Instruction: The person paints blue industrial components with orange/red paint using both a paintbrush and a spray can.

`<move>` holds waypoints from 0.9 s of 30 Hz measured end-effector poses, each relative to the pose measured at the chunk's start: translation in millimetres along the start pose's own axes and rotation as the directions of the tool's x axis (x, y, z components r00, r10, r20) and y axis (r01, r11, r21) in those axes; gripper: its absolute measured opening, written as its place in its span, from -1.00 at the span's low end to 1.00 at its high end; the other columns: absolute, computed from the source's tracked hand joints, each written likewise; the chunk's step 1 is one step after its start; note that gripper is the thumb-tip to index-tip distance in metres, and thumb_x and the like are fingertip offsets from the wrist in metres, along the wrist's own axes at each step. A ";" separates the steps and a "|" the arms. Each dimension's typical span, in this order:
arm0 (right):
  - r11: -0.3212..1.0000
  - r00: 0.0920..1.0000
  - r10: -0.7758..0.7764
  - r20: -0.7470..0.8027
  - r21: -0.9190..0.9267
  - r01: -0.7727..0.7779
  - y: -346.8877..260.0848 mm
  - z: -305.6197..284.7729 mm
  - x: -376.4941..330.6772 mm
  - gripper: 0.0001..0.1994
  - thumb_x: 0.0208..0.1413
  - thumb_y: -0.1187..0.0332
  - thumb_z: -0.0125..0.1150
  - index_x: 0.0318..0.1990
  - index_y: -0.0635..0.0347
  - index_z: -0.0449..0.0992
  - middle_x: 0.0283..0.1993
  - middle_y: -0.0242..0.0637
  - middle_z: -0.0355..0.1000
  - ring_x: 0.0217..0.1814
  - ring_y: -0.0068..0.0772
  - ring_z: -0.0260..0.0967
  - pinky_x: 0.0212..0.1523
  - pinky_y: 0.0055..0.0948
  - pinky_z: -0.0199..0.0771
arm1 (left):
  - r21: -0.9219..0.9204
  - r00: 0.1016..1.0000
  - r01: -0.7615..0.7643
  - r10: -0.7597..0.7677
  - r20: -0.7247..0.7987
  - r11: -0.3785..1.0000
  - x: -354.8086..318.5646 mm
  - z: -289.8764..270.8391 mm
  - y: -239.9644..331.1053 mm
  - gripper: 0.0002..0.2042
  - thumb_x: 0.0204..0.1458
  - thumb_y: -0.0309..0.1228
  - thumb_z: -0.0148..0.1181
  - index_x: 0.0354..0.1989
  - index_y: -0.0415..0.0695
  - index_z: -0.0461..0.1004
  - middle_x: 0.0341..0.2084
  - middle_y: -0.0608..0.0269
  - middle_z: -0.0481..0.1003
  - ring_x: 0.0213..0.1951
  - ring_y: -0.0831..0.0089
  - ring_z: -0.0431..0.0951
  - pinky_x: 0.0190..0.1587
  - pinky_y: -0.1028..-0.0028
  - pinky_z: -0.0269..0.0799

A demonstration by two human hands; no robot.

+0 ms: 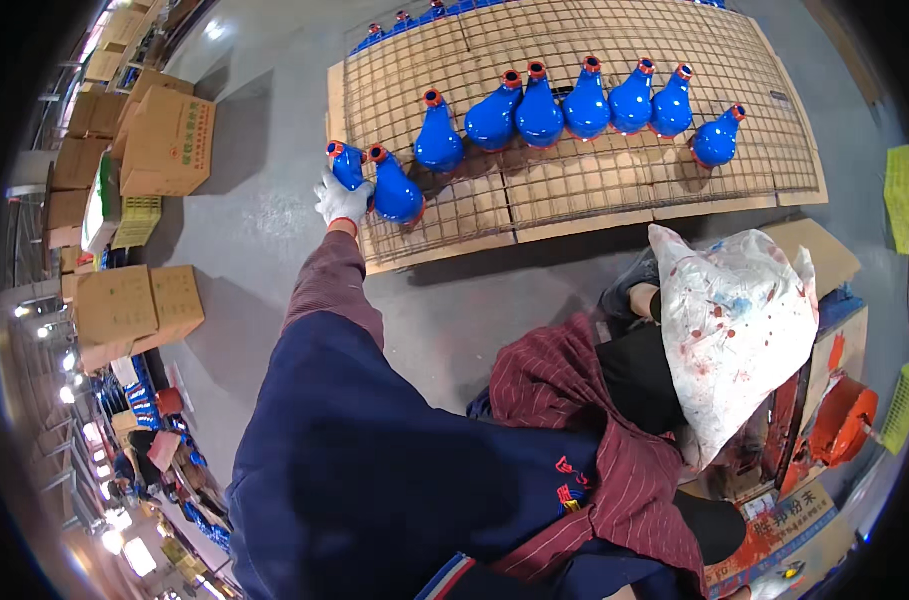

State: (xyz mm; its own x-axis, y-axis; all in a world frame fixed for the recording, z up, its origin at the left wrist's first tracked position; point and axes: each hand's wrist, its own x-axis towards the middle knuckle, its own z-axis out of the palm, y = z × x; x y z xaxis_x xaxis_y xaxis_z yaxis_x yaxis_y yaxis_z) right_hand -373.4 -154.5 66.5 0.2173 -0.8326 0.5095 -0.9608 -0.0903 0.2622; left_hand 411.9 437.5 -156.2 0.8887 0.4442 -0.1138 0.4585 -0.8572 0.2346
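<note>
Where my left arm stretches out to between ten and eleven o'clock, my left hand (337,204), in a white fabric glove with a red cuff, has its fingers curled around a glossy blue pear-shaped bottle with a red-orange collar (349,166). It sits between thumb and fingers near the edge of the worktop (463,212), its neck rising toward eleven o'clock. Just beside my thumb, at three o'clock from it, stands a matching blue bottle (399,194); whether they touch I cannot tell. Seven more rounded, shiny blue bottles (540,115) run from twelve to two o'clock on a wire grid (600,175) over brown cardboard. My elbow is nearly straight, in a navy sleeve with a ribbed maroon cuff. At three o'clock lies a crumpled, paint-spotted white sheet (740,330). Near half past four, my gloved right hand (773,584) is cut off by the rim; I cannot tell how its fingers stand.
</note>
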 end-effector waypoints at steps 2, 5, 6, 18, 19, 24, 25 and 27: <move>0.999 0.999 0.020 -0.037 -0.043 -0.022 1.5 -36.8 10.3 -0.58 0.24 0.21 -0.04 0.12 0.34 0.31 -0.04 -0.06 0.44 -0.04 -0.06 0.41 -0.02 -0.19 0.44 | -0.037 0.999 -0.052 0.052 0.003 0.998 7.5 15.2 2.9 -0.03 -0.26 -0.13 0.37 0.37 -0.01 -0.07 0.21 -0.21 0.11 0.17 -0.24 0.20 0.15 0.06 0.28; 0.999 0.999 0.008 -0.033 -0.043 -0.010 -4.8 -46.6 18.8 -0.58 0.26 0.21 -0.06 0.14 0.33 0.29 0.00 -0.07 0.42 0.00 -0.09 0.38 0.02 -0.22 0.41 | -0.154 0.988 -0.152 0.143 -0.062 0.976 17.1 31.6 -10.1 -0.13 -0.11 -0.16 0.28 0.36 -0.06 -0.08 0.20 -0.23 0.09 0.17 -0.29 0.17 0.19 0.01 0.18; 0.999 1.000 0.002 -0.030 -0.041 -0.004 -8.1 -48.9 22.3 -0.58 0.26 0.21 -0.07 0.14 0.33 0.28 0.01 -0.08 0.41 0.02 -0.10 0.37 0.03 -0.23 0.40 | -0.234 0.974 -0.217 0.193 -0.122 0.948 20.7 35.0 -14.9 -0.16 -0.06 -0.17 0.25 0.36 -0.09 -0.08 0.19 -0.24 0.10 0.16 -0.29 0.16 0.20 0.00 0.15; 0.998 0.999 -0.024 0.038 0.054 0.022 -41.9 -36.2 31.9 -0.57 0.30 0.23 -0.14 0.21 0.31 0.22 0.14 -0.11 0.34 0.18 -0.22 0.28 0.19 -0.36 0.29 | 0.102 0.951 -0.299 0.287 0.114 0.949 -64.9 16.9 52.8 -0.22 -0.30 -0.14 0.40 0.23 0.27 0.22 -0.01 -0.28 0.22 0.02 -0.20 0.33 0.13 0.12 0.29; 0.998 0.999 -0.009 0.036 0.057 0.007 -41.4 -38.4 29.7 -0.57 0.31 0.23 -0.15 0.22 0.30 0.21 0.15 -0.12 0.33 0.19 -0.23 0.27 0.20 -0.37 0.28 | 0.102 0.957 -0.285 0.277 0.090 0.953 -62.2 16.7 52.9 -0.22 -0.31 -0.14 0.40 0.22 0.27 0.23 0.00 -0.26 0.22 0.02 -0.20 0.32 0.12 0.12 0.29; 0.958 0.980 0.179 0.090 0.211 -0.194 83.5 18.5 13.9 -0.56 0.25 0.39 -0.13 0.28 0.21 0.15 0.28 -0.12 0.20 0.27 -0.23 0.18 0.29 -0.32 0.12 | 0.155 0.906 -0.410 0.420 -0.041 0.899 -35.4 15.9 86.5 -0.16 -0.33 -0.12 0.38 0.26 0.13 0.17 0.09 -0.22 0.22 0.10 -0.14 0.27 0.13 0.09 0.24; 0.528 0.974 0.169 0.151 0.821 -0.219 190.5 -4.2 20.4 -0.55 0.27 0.35 -0.14 0.30 0.18 0.12 0.28 -0.13 0.18 0.27 -0.28 0.18 0.31 -0.38 0.10 | 0.065 0.777 -0.625 0.628 -0.047 0.778 -26.3 74.4 96.2 -0.16 -0.33 -0.15 0.36 0.26 0.05 0.16 0.10 -0.20 0.25 0.13 -0.10 0.26 0.13 0.09 0.22; -0.003 0.888 0.301 0.348 0.932 -0.364 33.4 -41.9 -21.1 -0.53 0.26 0.28 -0.09 0.29 0.22 0.14 0.12 -0.22 0.30 0.06 -0.36 0.32 0.12 -0.38 0.35 | -0.066 0.666 -0.746 0.741 -0.088 0.663 -52.2 23.6 117.2 -0.45 -0.31 -0.22 0.27 -0.01 -0.05 0.44 -0.15 0.01 0.46 -0.04 0.11 0.43 0.14 0.22 0.21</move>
State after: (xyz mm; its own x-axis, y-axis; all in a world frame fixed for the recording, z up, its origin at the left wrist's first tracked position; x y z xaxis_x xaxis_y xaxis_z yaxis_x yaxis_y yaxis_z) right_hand -402.8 -117.0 98.9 -0.1559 -0.9565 0.2465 -0.2366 -0.2061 -0.9495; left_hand 419.4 307.8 -145.6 0.9308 -0.3163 0.1830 -0.3596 -0.8822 0.3042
